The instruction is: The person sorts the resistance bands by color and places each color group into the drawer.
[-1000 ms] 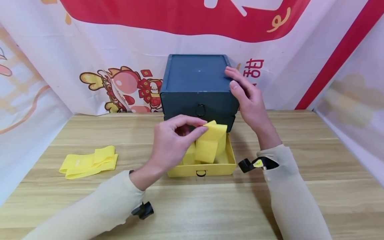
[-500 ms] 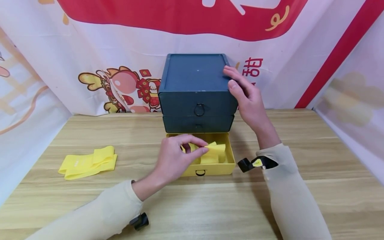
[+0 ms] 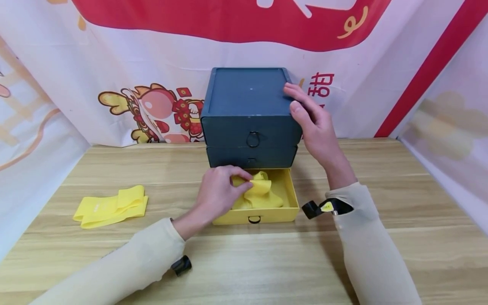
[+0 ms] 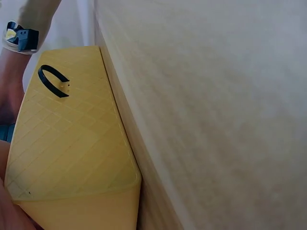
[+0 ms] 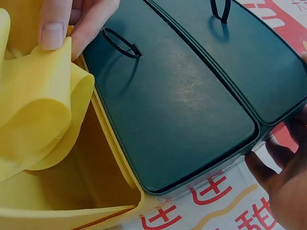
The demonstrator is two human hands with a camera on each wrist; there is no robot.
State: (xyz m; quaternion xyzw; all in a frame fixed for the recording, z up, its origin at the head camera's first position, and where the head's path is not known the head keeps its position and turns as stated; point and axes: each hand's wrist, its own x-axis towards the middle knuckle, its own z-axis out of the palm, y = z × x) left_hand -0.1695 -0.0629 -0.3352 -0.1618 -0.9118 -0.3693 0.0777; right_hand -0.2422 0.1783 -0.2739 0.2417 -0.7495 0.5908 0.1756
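Observation:
My left hand (image 3: 215,192) pinches the edge of a yellow resistance band (image 3: 263,195) between thumb and fingers. The band hangs in loose folds inside an open yellow drawer (image 3: 232,218). In the right wrist view, thumb and fingers grip a curling edge of the band (image 5: 38,105). My right hand (image 3: 316,127) rests against the right side and top edge of a dark blue-green drawer unit (image 3: 248,93), fingers fairly straight. The drawer front (image 4: 72,139) with its black loop pull fills much of the left wrist view, where the band is hidden.
Another folded yellow band (image 3: 110,207) with faint print lies on the table at left. The wooden table (image 3: 267,267) extends in front of the drawer. Behind the unit hangs a printed red and white cloth (image 3: 160,55).
My left hand has lowered with the band from above the drawer into it, then shifted slightly left. The band now lies lower and more crumpled. My right hand stays on the unit.

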